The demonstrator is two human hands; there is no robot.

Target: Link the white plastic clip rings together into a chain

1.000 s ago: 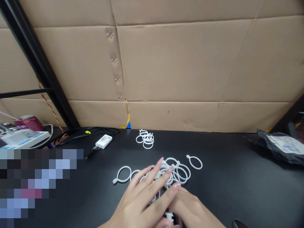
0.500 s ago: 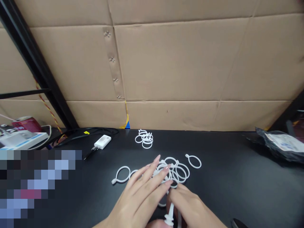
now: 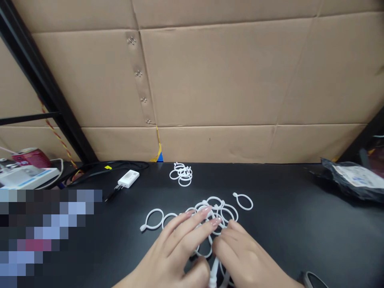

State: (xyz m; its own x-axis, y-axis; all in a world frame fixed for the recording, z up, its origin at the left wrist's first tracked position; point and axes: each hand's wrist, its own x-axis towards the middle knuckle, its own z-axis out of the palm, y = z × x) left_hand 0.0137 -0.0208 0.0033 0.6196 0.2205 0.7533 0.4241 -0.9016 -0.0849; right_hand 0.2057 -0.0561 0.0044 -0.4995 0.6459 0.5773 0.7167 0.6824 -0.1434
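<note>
A heap of white plastic rings [image 3: 223, 210] lies on the black table [image 3: 285, 236], with single rings at its left [image 3: 153, 219] and right [image 3: 243, 201]. My left hand [image 3: 174, 252] reaches over the heap, fingers stretched forward and resting on the rings, thumb pressed near a white stem-like piece [image 3: 214, 272] low between the hands. My right hand [image 3: 243, 258] has its fingers curled and pinched at the near edge of the heap, closed on ring pieces. A smaller cluster of rings [image 3: 181, 175] sits farther back near the cardboard wall.
A cardboard wall [image 3: 225, 80] backs the table. A white adapter [image 3: 129, 178] with black cables lies at the back left, beside a white box [image 3: 27, 176] and a red can [image 3: 31, 157]. A black plastic bag [image 3: 354, 180] sits at the right. A dark object [image 3: 312, 279] shows at the bottom right.
My right hand has come forward beside the left, fingers now up at the heap's near edge. My left fingers have drawn back slightly. The white stem piece has appeared between the hands.
</note>
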